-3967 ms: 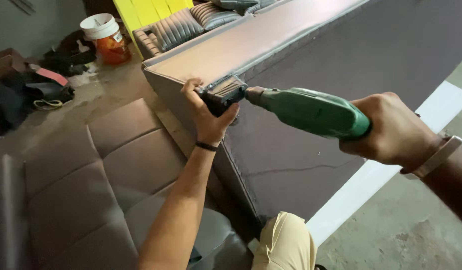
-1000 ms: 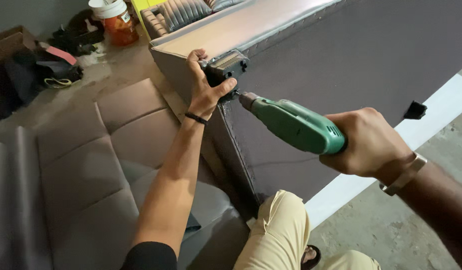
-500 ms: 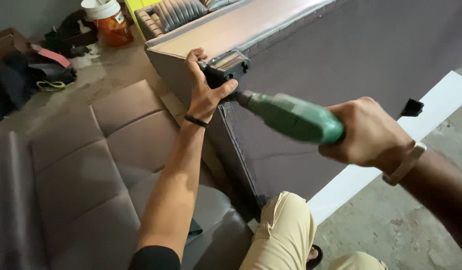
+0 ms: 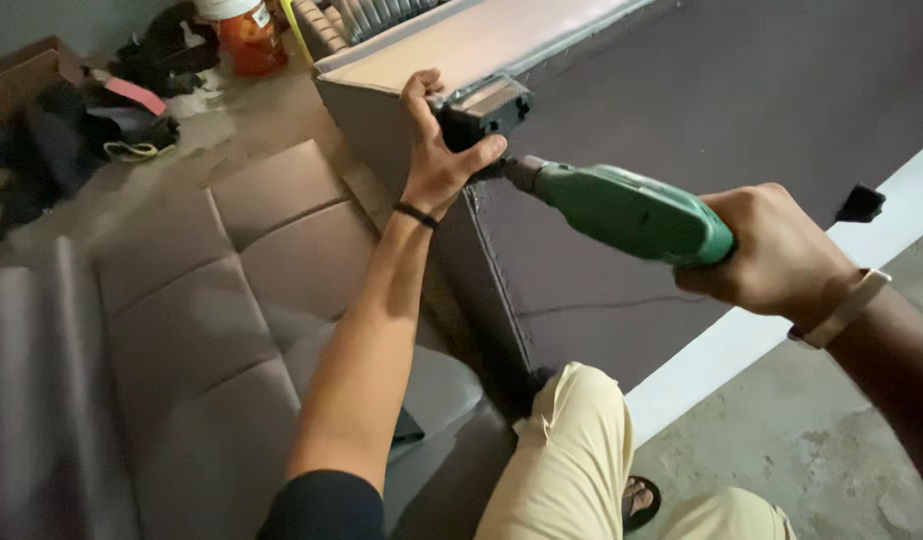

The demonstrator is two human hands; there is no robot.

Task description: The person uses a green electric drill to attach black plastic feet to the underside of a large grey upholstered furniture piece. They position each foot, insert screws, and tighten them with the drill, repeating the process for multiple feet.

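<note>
While I scan from the left, I see a brown quilted cushion [image 4: 241, 300] lying flat on the floor, with a heap of dark clutter [image 4: 91, 110] and an orange tub [image 4: 249, 40] beyond it. Next comes my left hand [image 4: 436, 150], reaching up with a black band at the wrist; its fingers are curled closed around a small black bracket [image 4: 481, 108], thumb pressed under it, holding it against the top corner of the dark upholstered panel [image 4: 701, 130]. That bracket is a blocky piece with a paler top face, sitting right where the panel meets its tan wooden edge [image 4: 461, 45]. Just beside the thumb, the chuck of a green drill [image 4: 621, 210] points at the bracket, tilted slightly upward to the left. Further right, my right hand [image 4: 776, 255] is wrapped tightly round the drill's grip, a pale strap on the wrist. Below, my knee in beige trousers [image 4: 571, 450] rests against the panel's foot, a sandal [image 4: 641, 500] showing beside it.
</note>
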